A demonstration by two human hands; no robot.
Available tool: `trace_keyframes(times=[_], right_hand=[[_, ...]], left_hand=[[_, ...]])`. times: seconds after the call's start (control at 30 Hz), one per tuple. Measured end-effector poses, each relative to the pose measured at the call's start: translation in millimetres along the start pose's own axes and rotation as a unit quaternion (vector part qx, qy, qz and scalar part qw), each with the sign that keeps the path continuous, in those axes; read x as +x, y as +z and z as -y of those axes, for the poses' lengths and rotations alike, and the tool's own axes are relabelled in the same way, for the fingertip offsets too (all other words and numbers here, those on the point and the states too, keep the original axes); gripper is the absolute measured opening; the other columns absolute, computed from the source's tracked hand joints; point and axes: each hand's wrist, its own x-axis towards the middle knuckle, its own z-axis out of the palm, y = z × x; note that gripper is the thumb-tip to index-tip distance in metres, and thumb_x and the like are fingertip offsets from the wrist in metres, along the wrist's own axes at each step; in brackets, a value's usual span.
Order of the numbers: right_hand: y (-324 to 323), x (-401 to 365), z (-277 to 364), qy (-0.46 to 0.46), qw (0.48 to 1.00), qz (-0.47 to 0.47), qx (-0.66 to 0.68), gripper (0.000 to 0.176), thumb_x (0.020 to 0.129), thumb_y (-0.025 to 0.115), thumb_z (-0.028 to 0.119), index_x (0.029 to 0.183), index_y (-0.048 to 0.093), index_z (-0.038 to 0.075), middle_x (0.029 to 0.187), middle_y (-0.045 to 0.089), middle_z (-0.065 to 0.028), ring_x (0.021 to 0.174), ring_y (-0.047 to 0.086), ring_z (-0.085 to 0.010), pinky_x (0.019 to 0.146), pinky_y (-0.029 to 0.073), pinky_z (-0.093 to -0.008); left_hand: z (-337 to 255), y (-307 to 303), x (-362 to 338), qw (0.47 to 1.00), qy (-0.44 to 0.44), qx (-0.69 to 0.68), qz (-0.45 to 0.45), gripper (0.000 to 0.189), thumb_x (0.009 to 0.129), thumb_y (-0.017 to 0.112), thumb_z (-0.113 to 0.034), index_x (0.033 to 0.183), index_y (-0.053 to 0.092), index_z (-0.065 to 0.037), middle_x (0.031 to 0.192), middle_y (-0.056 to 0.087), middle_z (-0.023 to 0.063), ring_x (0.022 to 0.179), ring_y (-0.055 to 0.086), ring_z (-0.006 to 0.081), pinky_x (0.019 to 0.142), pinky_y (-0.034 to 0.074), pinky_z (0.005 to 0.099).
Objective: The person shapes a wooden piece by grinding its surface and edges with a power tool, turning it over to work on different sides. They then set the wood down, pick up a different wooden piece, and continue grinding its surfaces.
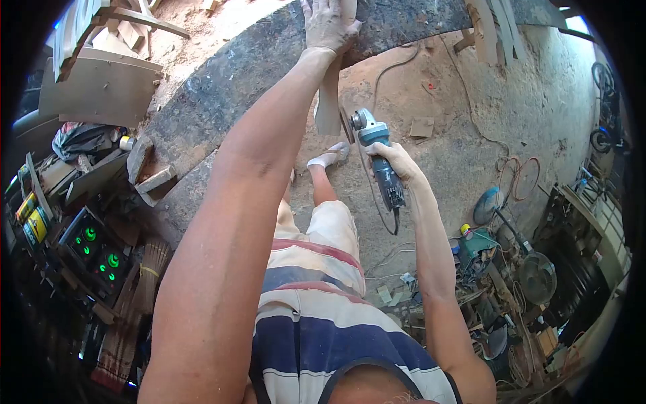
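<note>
My left hand [328,28] reaches to the top edge of the view and holds a curved wooden piece [328,108] down on the dark workbench [259,71]. The piece's lower end juts out past the bench edge. My right hand [398,163] is wrapped around the body of a teal and black angle grinder [385,176]. The grinder's disc [346,125] stands on edge close beside the jutting end of the wood. A cord hangs from the grinder's rear and loops up past its left side.
Cut wooden parts [496,30] lean at the bench's right end, and a curved panel [101,87] lies at upper left. Cables run over the dusty floor [457,128]. A fan [537,277] and clutter stand at right. A speaker with green lights [94,250] is at left.
</note>
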Motion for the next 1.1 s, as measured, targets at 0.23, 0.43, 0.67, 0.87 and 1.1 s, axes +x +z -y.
trace_keyframes(times=[0.23,0.43,0.67,0.87,1.1], right_hand=[[5,-8,11,-0.022,1.0,-0.002,0.01,0.04,0.09,0.083,0.04,0.098,0.073,0.003,0.077,0.067,-0.0044,0.062,0.068,-0.015,0.058,0.054,-0.0313],[-5,1,3,-0.026,0.999,0.017,-0.023,0.045,0.09,0.081,0.044,0.099,0.078,0.0,0.078,0.073,-0.0077,0.065,0.07,-0.0153,0.06,0.053,-0.0311],[-11,10,-8,-0.03,0.999,0.023,-0.013,0.042,0.088,0.085,0.041,0.099,0.079,0.0,0.08,0.075,-0.0073,0.067,0.07,-0.0149,0.061,0.053,-0.0306],[-3,0,0,-0.026,0.999,0.016,0.031,0.043,0.085,0.087,0.041,0.101,0.081,0.002,0.084,0.076,-0.0062,0.067,0.069,-0.0154,0.061,0.053,-0.0304],[0,9,8,-0.032,0.999,0.011,0.017,0.047,0.086,0.085,0.043,0.106,0.077,0.0,0.082,0.073,-0.0057,0.067,0.069,-0.0142,0.061,0.053,-0.0302]], left_hand=[[9,12,0,0.998,-0.041,0.003,0.04,0.121,0.084,0.086,-0.034,0.179,0.017,-0.004,0.184,0.025,0.0208,0.169,0.025,0.0443,0.138,0.015,0.063],[1,6,0,0.998,-0.036,0.014,0.04,0.118,0.086,0.086,-0.033,0.179,0.019,-0.004,0.183,0.028,0.0209,0.169,0.025,0.0436,0.14,0.015,0.0584],[30,27,-1,1.0,-0.004,-0.017,0.001,0.116,0.085,0.085,-0.048,0.176,0.028,-0.004,0.171,0.047,0.0245,0.162,0.04,0.0406,0.138,0.017,0.0611],[42,37,-2,1.0,0.022,-0.002,-0.005,0.116,0.087,0.083,-0.052,0.176,0.027,-0.003,0.173,0.045,0.0241,0.163,0.039,0.0403,0.138,0.015,0.0584],[39,31,0,1.0,0.01,-0.008,0.022,0.114,0.087,0.083,-0.052,0.174,0.031,-0.001,0.17,0.047,0.0272,0.162,0.04,0.0421,0.138,0.017,0.057]])
